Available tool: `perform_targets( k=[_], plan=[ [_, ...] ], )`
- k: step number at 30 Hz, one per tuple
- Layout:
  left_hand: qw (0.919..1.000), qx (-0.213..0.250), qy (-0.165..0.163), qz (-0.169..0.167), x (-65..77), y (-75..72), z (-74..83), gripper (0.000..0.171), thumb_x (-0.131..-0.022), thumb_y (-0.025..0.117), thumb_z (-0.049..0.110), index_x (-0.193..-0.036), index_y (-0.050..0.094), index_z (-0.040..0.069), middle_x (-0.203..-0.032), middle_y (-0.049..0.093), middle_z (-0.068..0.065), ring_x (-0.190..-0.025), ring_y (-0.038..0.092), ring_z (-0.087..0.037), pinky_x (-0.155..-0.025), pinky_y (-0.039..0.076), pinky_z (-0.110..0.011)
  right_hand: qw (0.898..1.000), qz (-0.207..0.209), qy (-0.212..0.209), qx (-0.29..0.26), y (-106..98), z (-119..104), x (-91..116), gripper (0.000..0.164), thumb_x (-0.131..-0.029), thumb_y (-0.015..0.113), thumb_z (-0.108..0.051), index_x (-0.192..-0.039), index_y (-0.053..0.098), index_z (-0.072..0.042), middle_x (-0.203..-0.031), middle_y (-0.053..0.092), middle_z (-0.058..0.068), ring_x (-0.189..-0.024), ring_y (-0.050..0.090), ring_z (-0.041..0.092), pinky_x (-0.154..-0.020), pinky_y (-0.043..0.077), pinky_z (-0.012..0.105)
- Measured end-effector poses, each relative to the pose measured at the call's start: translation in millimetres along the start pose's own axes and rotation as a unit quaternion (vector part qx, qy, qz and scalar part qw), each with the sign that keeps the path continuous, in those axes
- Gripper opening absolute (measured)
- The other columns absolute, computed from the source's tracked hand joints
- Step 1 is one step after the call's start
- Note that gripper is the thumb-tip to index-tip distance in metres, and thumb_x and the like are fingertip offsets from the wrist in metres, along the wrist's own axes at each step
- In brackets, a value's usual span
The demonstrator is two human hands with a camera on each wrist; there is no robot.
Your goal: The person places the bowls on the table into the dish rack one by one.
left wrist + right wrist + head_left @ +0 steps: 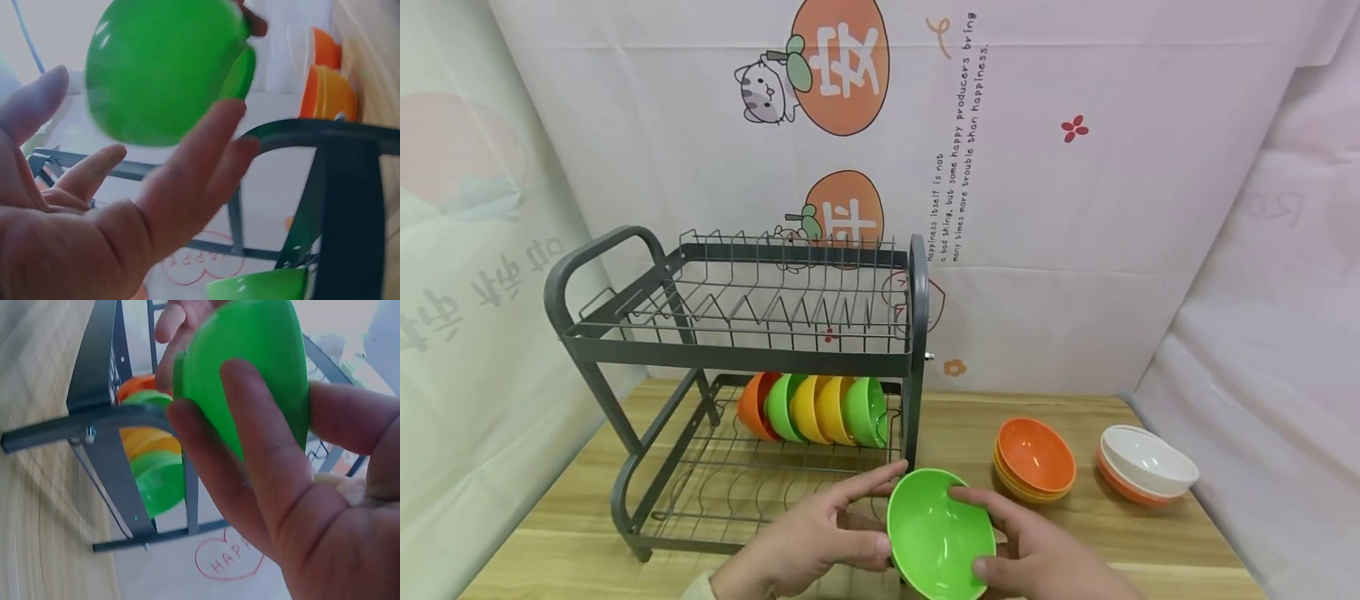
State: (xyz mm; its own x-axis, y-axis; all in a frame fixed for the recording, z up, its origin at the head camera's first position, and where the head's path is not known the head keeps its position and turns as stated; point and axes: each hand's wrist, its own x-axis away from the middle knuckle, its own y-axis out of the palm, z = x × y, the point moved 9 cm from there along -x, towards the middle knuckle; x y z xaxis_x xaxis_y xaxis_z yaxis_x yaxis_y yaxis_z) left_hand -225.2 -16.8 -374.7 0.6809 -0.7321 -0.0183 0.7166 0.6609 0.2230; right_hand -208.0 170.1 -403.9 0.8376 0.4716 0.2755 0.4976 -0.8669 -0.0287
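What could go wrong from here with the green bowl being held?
The glossy green bowl might slip if the right hand loosens, since the left hand is not wrapped around it. Moved toward the rack, it could perhaps knock the row of bowls standing on edge there.

Lower tier reachable front-L, upper tier blocks top access to bowl row, held green bowl + R post obstruct R-front, room over desk btwn post & orange-topped stack.
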Motion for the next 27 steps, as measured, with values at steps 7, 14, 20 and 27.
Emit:
perform_targets(
  k=[7, 14, 20, 27],
  plan=[
    [0.9984, 0.052, 0.007, -0.022, -0.8, 3.9, -6.4, 0.081, -0.092, 0.073, 0.012, -0.159, 0.027, 0.012, -0.143, 0.039, -0.017, -0.106, 0.064, -0.032, -0.088, 0.052, -0.054, 0.998, -0.004, -0.048, -0.034, 15, -8, -4, 0.071, -0.092, 0.069, -0.005, -0.154, 0.036, -0.015, -0.14, 0.042, 0.025, -0.099, 0.065, 0.038, -0.085, 0.056, 0.049],
    [0.998, 0.057, 0.014, -0.022, 0.2, 2.1, -5.8, 0.076, -0.091, 0.07, 0.006, -0.157, 0.032, 0.011, -0.14, 0.042, -0.019, -0.106, 0.064, -0.033, -0.088, 0.052, -0.053, 0.997, -0.008, -0.064, -0.043, 21, -10, -3, 0.071, -0.092, 0.068, -0.004, -0.154, 0.035, -0.013, -0.143, 0.038, 0.027, -0.1, 0.065, 0.04, -0.084, 0.056, 0.049],
    [0.9993, 0.038, 0.003, 0.0, 4.0, -5.3, -6.8, 0.075, -0.088, 0.069, 0.001, -0.155, 0.037, 0.012, -0.132, 0.049, -0.021, -0.103, 0.064, -0.034, -0.086, 0.054, -0.053, 0.997, 0.026, -0.072, -0.005, 16, -14, -7, 0.06, -0.095, 0.067, -0.011, -0.15, 0.042, -0.01, -0.143, 0.044, 0.025, -0.102, 0.065, 0.036, -0.085, 0.056, 0.045],
    [0.9996, -0.003, -0.004, 0.029, 14.2, -19.8, -1.2, 0.071, -0.09, 0.068, 0.002, -0.154, 0.038, 0.009, -0.126, 0.051, -0.022, -0.099, 0.065, -0.036, -0.081, 0.056, -0.051, 0.974, 0.174, -0.133, 0.06, -11, -20, -24, 0.046, -0.097, 0.066, -0.018, -0.14, 0.052, -0.01, -0.142, 0.051, 0.015, -0.111, 0.063, 0.03, -0.087, 0.055, 0.034]
  ],
)
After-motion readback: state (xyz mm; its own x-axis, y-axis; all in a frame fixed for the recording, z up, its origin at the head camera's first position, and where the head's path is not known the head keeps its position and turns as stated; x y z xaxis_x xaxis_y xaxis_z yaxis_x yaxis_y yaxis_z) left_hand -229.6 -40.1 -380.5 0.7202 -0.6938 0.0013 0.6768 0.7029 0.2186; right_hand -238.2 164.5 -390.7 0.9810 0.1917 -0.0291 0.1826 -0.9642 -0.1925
